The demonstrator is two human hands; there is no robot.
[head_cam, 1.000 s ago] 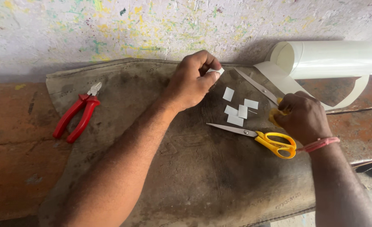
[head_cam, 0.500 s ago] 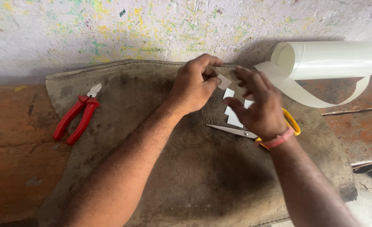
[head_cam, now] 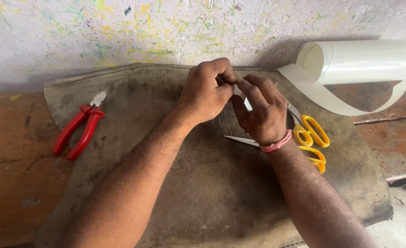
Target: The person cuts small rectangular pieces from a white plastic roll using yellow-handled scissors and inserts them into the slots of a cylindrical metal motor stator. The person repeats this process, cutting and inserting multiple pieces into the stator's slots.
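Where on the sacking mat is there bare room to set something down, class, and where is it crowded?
Bare: the mat between the pliers and the left forearm, and its near right corner below the scissors. Crowded: the far middle, where left hand and right hand meet, with the scissors and white roll beside.

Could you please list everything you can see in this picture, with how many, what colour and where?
cutting pliers: one, red handles, lying at the left edge of the mat.
scissors: one pair, yellow handles, open, on the mat just right of the hands, blades partly hidden.
roll of sheet: one, off-white, at the upper right, with a loose strip curling down to the bench.
small piece: one visible, white, between the two hands; most is hidden.
mat: one, grey-brown, worn, spread over the bench.
bench: one, reddish-brown, under the mat.
wall: pale, flecked with paint, behind.
wristband: pink, on the right wrist.
left hand: fingers pinched at the centre.
right hand: fingertips meeting the left's.
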